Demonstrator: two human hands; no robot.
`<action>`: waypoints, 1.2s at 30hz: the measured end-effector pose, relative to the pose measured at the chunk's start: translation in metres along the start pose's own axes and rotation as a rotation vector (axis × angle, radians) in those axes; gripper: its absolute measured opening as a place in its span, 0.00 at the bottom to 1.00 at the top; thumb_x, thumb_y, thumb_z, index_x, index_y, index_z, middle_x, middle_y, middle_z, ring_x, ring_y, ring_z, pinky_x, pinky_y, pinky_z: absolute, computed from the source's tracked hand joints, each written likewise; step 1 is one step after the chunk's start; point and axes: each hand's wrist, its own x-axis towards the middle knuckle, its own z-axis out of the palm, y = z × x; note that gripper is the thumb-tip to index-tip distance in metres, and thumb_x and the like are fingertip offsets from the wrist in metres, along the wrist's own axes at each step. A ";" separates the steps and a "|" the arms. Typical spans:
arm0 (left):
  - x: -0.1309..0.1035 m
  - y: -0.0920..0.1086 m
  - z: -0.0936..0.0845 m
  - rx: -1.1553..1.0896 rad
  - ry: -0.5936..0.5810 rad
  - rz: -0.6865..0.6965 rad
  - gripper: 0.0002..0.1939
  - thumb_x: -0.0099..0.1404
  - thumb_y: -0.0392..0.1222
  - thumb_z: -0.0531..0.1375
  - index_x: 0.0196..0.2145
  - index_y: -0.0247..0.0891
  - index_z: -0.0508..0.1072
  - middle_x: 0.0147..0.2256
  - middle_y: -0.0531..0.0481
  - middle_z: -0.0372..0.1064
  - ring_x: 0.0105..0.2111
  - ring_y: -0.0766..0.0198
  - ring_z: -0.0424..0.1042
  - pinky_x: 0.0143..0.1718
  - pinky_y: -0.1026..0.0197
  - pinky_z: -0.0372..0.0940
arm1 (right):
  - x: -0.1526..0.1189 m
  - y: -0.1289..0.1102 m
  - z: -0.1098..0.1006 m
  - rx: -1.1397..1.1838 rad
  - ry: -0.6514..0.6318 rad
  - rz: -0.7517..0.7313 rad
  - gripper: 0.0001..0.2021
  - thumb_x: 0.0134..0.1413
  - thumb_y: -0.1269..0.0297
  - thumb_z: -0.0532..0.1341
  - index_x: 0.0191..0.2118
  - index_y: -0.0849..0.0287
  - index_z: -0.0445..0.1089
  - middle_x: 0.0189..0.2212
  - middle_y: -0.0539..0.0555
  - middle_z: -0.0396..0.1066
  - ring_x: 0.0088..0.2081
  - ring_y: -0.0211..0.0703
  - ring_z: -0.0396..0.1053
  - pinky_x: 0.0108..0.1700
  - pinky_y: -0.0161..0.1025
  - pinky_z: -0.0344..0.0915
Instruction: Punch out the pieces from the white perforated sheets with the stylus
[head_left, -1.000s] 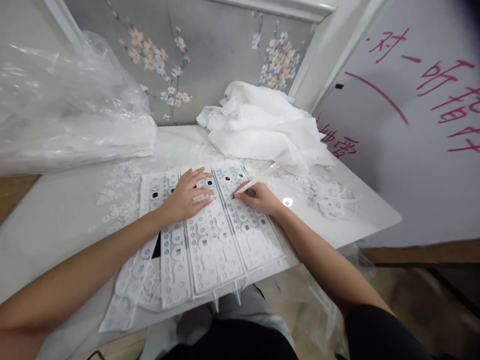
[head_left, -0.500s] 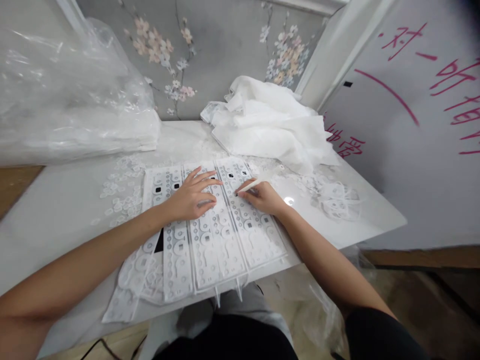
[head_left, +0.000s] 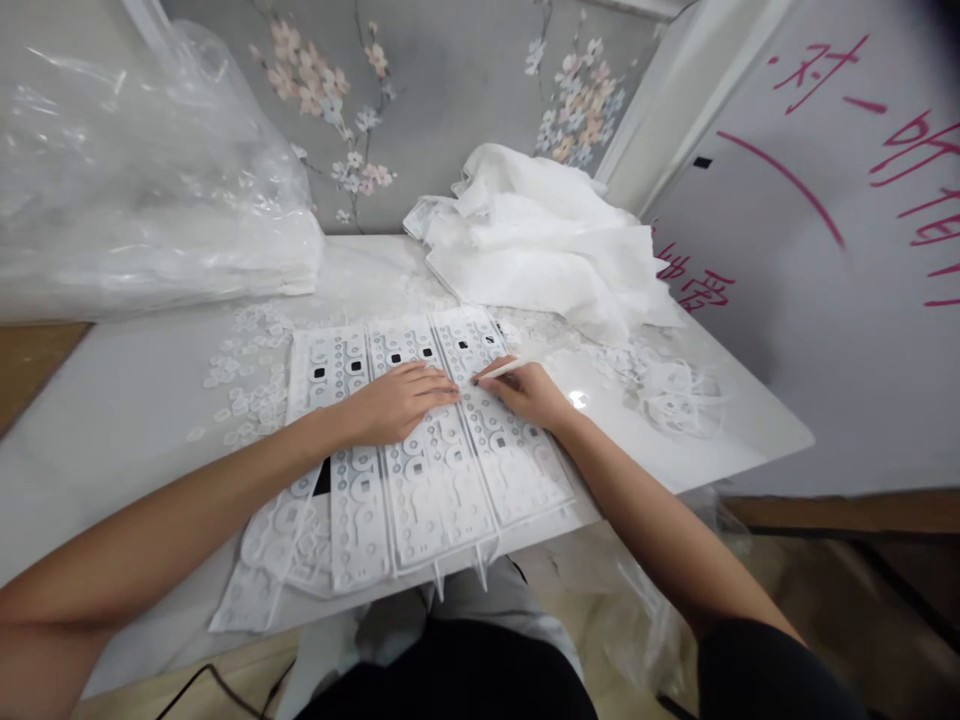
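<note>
Die-cut white sheets [head_left: 442, 500] with printed rings, curves and small black squares lie side by side near the table's front edge. My left hand [head_left: 401, 402] rests flat across the middle sheets, its fingers stretched out to the right and held close together, with nothing seen in them. Just to its right, my right hand [head_left: 531, 394] pinches a slim white pen-like tool [head_left: 504, 371]. The tool's dark tip is at the right-hand sheet, close to my left fingertips; whether it touches is too small to tell.
Small clear cut-out pieces [head_left: 251, 385] are scattered left of the sheets. Thin white strips [head_left: 684, 398] lie tangled on the right. Crumpled white sheeting [head_left: 540, 245] is heaped at the back, and a large clear plastic bag [head_left: 150, 190] stands back left. A whiteboard [head_left: 780, 330] borders the right side.
My left hand's fingers, spread before, have come together and lie flatter, reaching slightly further right. The pen-like tool has tipped lower in my right hand, which stays in nearly the same place.
</note>
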 end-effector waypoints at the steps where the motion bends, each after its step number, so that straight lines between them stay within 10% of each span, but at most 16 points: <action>1: 0.000 0.001 0.000 -0.002 -0.003 0.005 0.23 0.66 0.30 0.51 0.57 0.42 0.67 0.58 0.47 0.66 0.61 0.56 0.60 0.64 0.44 0.48 | 0.001 0.002 0.000 0.079 0.011 0.058 0.11 0.63 0.62 0.55 0.40 0.59 0.74 0.37 0.55 0.75 0.36 0.41 0.70 0.39 0.39 0.65; 22: 0.003 0.002 -0.001 -0.035 -0.039 0.020 0.27 0.62 0.26 0.51 0.57 0.42 0.66 0.60 0.49 0.62 0.62 0.57 0.58 0.64 0.48 0.49 | 0.005 0.004 0.001 0.177 0.025 0.166 0.10 0.60 0.60 0.59 0.38 0.58 0.76 0.36 0.54 0.75 0.34 0.40 0.71 0.35 0.38 0.65; 36: 0.002 0.000 0.003 0.046 -0.108 0.015 0.33 0.63 0.27 0.50 0.64 0.42 0.56 0.63 0.49 0.58 0.63 0.57 0.55 0.64 0.50 0.46 | -0.005 -0.005 -0.003 -0.512 -0.129 -0.325 0.13 0.66 0.68 0.51 0.51 0.56 0.68 0.42 0.56 0.74 0.47 0.47 0.65 0.49 0.44 0.57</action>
